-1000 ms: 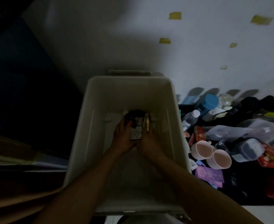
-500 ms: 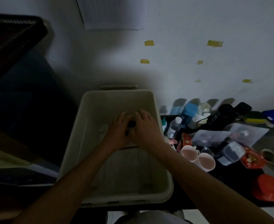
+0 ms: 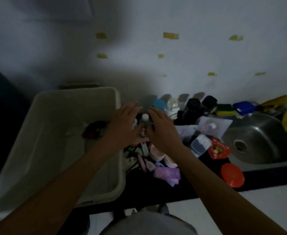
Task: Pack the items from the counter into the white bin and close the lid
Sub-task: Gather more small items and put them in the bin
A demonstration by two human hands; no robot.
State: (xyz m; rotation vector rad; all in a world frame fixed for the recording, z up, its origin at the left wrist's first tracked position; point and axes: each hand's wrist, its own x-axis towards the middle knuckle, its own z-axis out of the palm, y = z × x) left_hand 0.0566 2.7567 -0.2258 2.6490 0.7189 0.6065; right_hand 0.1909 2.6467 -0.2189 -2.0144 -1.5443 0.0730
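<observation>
White-capped clear bottle (image 3: 144, 122) on the counter (image 3: 147, 189) is now flanked by the left hand (image 3: 122, 126) and right hand (image 3: 163, 131), both spread-fingered and empty, fresh out of the white bin (image 3: 71, 106) where a dark bundle (image 3: 95, 129) lies, so the bottle is probably the next item to pack.

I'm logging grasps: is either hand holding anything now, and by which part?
Nothing is clearly held. The left hand and right hand are open either side of the white-capped bottle; blur hides any contact.

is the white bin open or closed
Open: the white plastic bin has no lid on; its floor and a dark red-black item inside show.
</observation>
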